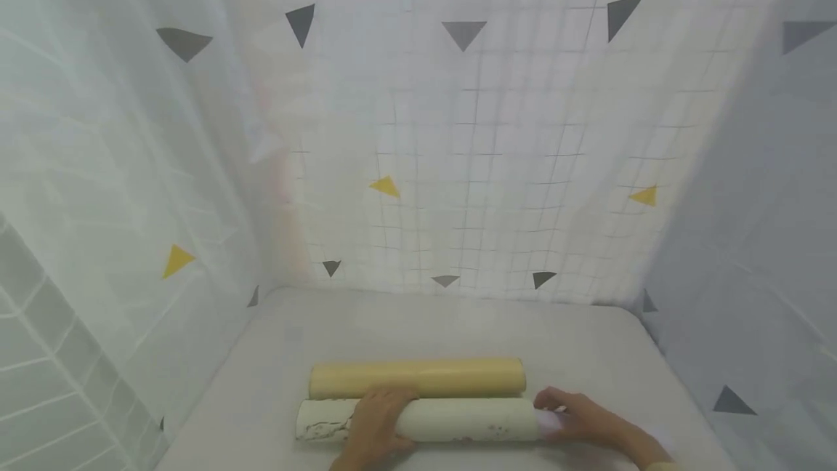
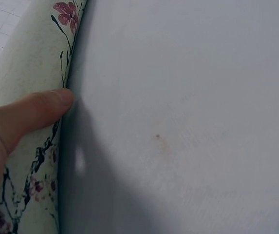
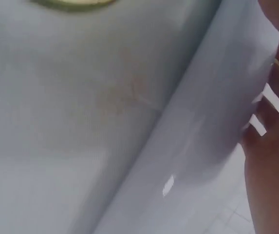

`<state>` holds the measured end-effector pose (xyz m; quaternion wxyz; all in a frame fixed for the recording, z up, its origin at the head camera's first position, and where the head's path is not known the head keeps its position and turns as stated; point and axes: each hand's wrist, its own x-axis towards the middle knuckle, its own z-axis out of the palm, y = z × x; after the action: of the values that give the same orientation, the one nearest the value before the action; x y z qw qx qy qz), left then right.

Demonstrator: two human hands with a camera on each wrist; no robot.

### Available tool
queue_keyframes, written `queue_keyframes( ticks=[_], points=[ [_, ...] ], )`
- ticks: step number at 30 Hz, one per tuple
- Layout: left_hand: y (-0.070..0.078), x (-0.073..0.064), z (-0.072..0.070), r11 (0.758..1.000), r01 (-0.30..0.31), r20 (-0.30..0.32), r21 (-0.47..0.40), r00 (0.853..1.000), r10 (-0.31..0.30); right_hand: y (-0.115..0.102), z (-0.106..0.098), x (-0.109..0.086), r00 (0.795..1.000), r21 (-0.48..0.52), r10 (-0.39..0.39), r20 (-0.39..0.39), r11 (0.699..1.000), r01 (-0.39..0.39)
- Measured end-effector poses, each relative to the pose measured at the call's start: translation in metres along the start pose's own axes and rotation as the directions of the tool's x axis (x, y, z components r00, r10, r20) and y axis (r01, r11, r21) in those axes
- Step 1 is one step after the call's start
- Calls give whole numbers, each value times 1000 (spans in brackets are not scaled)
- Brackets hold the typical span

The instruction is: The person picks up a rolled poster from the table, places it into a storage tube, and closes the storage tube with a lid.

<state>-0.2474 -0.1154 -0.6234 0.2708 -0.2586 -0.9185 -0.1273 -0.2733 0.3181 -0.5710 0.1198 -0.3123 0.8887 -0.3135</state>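
A pale green cylindrical tube (image 1: 467, 420) with a printed flower and branch pattern lies crosswise on the white surface. My left hand (image 1: 377, 420) grips it left of its middle, fingers over the far side and thumb (image 2: 37, 109) along the near side. Beyond it lies a plain yellow tube (image 1: 471, 376), parallel and close by. At the floral tube's right end, my right hand (image 1: 578, 416) holds a smooth, glossy white roll (image 3: 197, 126). In the right wrist view the fingers curl round the roll's far side, and a tube's open end (image 3: 76, 6) shows at the top.
The white tabletop (image 1: 445, 325) runs back to a sheer white curtain (image 1: 431, 129) with grey and yellow triangles. More sheer cloth (image 1: 118, 166) hangs on the left, and a grey-toned panel (image 1: 752, 238) closes the right side.
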Motion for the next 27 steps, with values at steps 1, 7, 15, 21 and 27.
queue_keyframes(
  ticks=[1,7,15,21,27],
  points=[
    [0,0,0,1000,2,5,-3,1000,-2,1,-2,-3,1000,-18,9,2,1000,-9],
    [0,-2,-1,1000,-15,-26,27,1000,16,7,-12,-15,980,-65,197,29,979,-194],
    [2,-2,-3,1000,-14,1,11,1000,14,17,-2,-21,970,-69,243,21,968,-241],
    [3,0,-4,1000,-2,2,24,1000,1,4,2,-8,974,-101,228,-1,969,-227],
    [3,1,-4,999,-22,-2,34,1000,22,-9,2,-1,997,-152,77,-20,985,-79]
  ],
)
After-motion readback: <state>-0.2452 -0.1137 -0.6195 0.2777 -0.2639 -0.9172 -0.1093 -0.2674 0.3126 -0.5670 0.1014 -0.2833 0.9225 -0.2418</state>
